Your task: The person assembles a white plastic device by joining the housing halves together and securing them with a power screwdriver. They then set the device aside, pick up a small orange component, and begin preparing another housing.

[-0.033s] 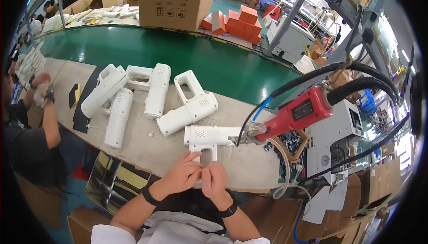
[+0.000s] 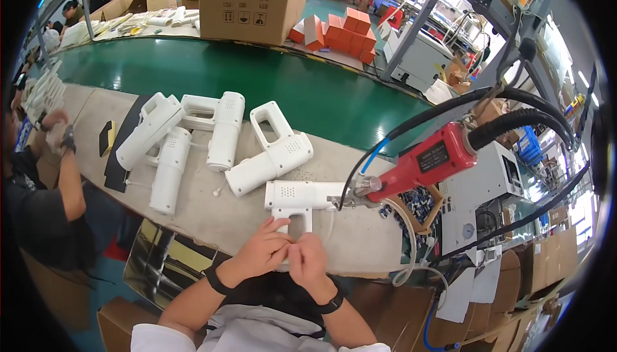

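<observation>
Both hands meet at the bench's near edge, beside the handle of a white gun-shaped device point(image 2: 302, 192) that lies on its side. My left hand point(image 2: 262, 249) has its fingers bent together, the index finger against the handle. My right hand point(image 2: 310, 261) is closed in a pinch right beside it. Whatever sits between the fingers is hidden. A red power screwdriver point(image 2: 421, 161) hangs on a black hose, its metal front end over the device's right end. More white gun-shaped housings point(image 2: 273, 162) lie behind and to the left, some with short wires.
A green conveyor belt point(image 2: 173, 63) runs behind the bench point(image 2: 360, 243). A large carton point(image 2: 250, 5) and orange boxes point(image 2: 350, 34) stand beyond it. At right is a carton of small parts point(image 2: 429, 214) near a clear tube point(image 2: 411, 243). A co-worker's arm point(image 2: 72, 185) is at left.
The co-worker's hands have shifted slightly down and left. The hanging red screwdriver has drifted a little left. My hands have barely moved.
</observation>
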### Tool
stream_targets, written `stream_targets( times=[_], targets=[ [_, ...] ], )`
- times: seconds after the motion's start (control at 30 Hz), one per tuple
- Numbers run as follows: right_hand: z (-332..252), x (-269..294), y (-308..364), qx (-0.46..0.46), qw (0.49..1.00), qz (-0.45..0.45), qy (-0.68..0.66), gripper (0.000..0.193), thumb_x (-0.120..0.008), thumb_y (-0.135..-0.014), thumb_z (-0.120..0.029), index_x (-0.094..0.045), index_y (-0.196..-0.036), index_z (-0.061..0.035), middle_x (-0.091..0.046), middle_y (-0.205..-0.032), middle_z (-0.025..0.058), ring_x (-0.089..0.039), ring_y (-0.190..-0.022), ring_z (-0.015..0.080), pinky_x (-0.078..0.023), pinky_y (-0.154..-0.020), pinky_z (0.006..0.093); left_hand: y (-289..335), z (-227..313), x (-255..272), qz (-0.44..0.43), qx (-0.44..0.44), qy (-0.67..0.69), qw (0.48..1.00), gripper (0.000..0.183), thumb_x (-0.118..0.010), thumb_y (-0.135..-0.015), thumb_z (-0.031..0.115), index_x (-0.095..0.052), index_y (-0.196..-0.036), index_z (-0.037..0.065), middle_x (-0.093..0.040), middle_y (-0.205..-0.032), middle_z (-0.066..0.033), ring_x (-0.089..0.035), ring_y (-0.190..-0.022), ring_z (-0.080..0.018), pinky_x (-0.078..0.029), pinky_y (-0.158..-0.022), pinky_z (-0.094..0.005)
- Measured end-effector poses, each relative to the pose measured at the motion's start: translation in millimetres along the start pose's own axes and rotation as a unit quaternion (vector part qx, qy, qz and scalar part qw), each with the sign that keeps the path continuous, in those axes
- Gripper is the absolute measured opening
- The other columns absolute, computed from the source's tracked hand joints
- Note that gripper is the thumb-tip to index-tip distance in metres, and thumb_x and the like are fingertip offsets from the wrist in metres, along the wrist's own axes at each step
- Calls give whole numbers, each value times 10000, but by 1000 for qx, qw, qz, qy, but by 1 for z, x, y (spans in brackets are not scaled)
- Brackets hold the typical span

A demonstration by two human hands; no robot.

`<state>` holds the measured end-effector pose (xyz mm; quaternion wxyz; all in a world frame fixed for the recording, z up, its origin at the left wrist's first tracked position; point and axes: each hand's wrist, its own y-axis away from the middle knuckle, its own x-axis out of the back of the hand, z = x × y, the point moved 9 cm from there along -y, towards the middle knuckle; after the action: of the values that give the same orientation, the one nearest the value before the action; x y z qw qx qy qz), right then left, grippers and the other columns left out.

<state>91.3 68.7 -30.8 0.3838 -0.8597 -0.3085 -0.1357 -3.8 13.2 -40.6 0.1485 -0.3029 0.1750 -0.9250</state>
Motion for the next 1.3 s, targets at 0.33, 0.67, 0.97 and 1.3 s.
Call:
stream_targets(
  times=[0.33,0.67,0.97,1.3],
  targets=[
    [-94,158,-86,64,936,342,-49,256,-608,-823,-26,-516,-1060,7,-573,-1081,152,-588,-910,238,-463,-896,373,-19,-13,6,-1,194,14,981,110,-692,-799,109,-635,-890,85,-679,-815,-57,-653,-866,-248,-414,-986,-394],
    [-51,135,-157,-110,931,268,-223,180,-605,-887,-37,-546,-1053,4,-561,-601,41,-492,-452,92,-359,-409,219,-40,6,-10,76,46,-118,989,253,-754,-743,267,-584,-786,85,-580,-633,-44,-565,-623,-264,-441,-868,-359],
    [-92,123,-147,-94,913,266,-294,126,-620,-860,-36,-543,-957,-10,-571,-680,57,-440,-409,71,-322,-337,209,-31,0,-15,49,38,-133,989,436,-773,-700,220,-560,-1054,82,-655,-822,-41,-628,-805,-238,-414,-947,-395],
    [-97,114,-139,-79,927,241,-277,128,-624,-872,-66,-542,-948,-3,-529,-605,31,-450,-413,76,-338,-353,210,-24,3,-17,61,-23,-153,986,515,-745,-598,38,-567,-1079,89,-650,-1010,-54,-617,-948,-226,-385,-976,-427]
  ],
)
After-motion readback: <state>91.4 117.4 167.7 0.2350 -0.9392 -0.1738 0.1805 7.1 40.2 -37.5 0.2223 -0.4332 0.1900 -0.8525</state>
